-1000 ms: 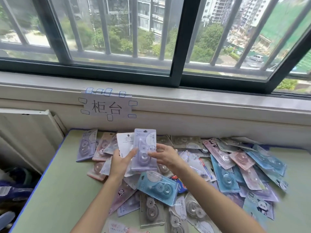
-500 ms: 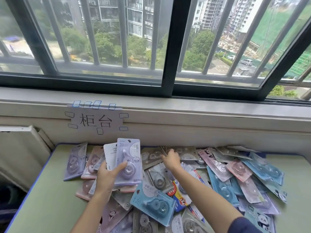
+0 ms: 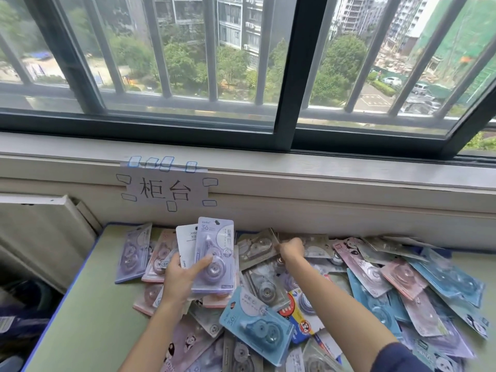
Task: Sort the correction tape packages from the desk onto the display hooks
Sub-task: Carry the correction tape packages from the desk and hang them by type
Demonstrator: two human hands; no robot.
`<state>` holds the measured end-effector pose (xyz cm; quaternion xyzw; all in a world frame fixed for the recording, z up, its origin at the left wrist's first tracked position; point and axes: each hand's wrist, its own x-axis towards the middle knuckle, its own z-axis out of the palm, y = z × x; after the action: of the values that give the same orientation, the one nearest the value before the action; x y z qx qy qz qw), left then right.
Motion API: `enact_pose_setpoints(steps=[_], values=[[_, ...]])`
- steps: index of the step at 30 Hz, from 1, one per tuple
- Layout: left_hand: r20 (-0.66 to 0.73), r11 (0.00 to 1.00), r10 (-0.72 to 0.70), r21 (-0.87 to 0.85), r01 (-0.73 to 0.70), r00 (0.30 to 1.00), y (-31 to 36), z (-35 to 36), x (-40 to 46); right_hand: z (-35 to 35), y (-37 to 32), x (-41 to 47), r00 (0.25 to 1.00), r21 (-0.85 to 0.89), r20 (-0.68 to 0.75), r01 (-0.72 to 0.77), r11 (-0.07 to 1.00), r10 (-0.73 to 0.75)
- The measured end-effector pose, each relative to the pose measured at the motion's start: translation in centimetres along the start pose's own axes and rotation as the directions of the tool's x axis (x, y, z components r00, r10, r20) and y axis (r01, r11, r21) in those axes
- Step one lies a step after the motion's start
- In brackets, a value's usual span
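A heap of correction tape packages (image 3: pixel 370 275) in purple, pink, blue and grey covers the green desk (image 3: pixel 88 312). My left hand (image 3: pixel 182 277) grips a small stack of packages upright, a purple one (image 3: pixel 216 253) in front and a white one (image 3: pixel 186 245) behind it, thumb across the front. My right hand (image 3: pixel 291 249) reaches to the far side of the heap and pinches the corner of a grey package (image 3: pixel 257 248), tilting its edge up. A blue package (image 3: pixel 255 326) lies on top near my forearms. No display hooks are in view.
The desk ends against a wall under a barred window (image 3: pixel 284 76). A paper sign (image 3: pixel 166 189) is taped to the wall. A white radiator panel (image 3: pixel 40 237) stands to the left, with dark bags (image 3: pixel 18 326) on the floor below.
My right hand let go of the held stack and reached forward into the far part of the heap, where it now lifts a grey package. The left hand keeps the stack.
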<state>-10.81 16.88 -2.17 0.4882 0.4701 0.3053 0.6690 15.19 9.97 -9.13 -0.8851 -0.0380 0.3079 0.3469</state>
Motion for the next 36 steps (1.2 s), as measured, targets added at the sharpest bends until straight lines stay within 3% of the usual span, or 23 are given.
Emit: enact_pose_setpoints(steps=[5, 8, 13, 18, 22, 29, 33, 36], values=[[0.001, 0.998, -0.053, -0.015, 0.053, 0.999, 0.0, 0.6, 0.2, -3.3, -1.0, -1.5, 0.978, 0.222, 0.206, -0.033, 0.975, -0.014], [0.005, 0.998, -0.054, -0.018, 0.054, 0.999, 0.2, 0.9, 0.1, -5.7, -1.3, -2.3, 0.968, 0.322, 0.242, -0.021, 0.946, -0.061], [0.034, 0.999, -0.037, -0.010, 0.037, 0.999, 0.3, 1.7, -0.5, -9.7, -0.4, -3.5, 0.911, 0.435, 0.412, -0.211, 0.876, 0.015], [0.058, 1.000, -0.005, 0.015, 0.005, 0.998, 0.5, 2.6, -1.4, -12.0, 0.9, -5.6, 0.861, 0.572, 0.504, -0.267, 0.775, -0.075], [0.068, 1.000, 0.006, -0.002, -0.006, 0.998, 0.7, 3.3, -2.4, -12.9, 1.8, -7.7, 0.874, 0.685, 0.478, -0.310, 0.659, -0.086], [0.091, 0.999, 0.035, -0.016, -0.034, 0.995, 1.0, 4.4, -5.0, -14.6, 3.7, -10.9, 0.885, 0.771, 0.431, -0.261, 0.582, -0.174], [0.141, 1.000, 0.022, -0.020, -0.019, 0.990, 0.8, 5.4, -6.4, -15.4, 6.0, -12.6, 0.931, 0.818, 0.318, -0.172, 0.549, -0.181], [0.189, 1.000, 0.029, 0.004, -0.030, 0.981, 0.2, 6.5, -7.5, -16.2, 8.1, -13.9, 0.962, 0.876, 0.225, -0.130, 0.465, -0.155]])
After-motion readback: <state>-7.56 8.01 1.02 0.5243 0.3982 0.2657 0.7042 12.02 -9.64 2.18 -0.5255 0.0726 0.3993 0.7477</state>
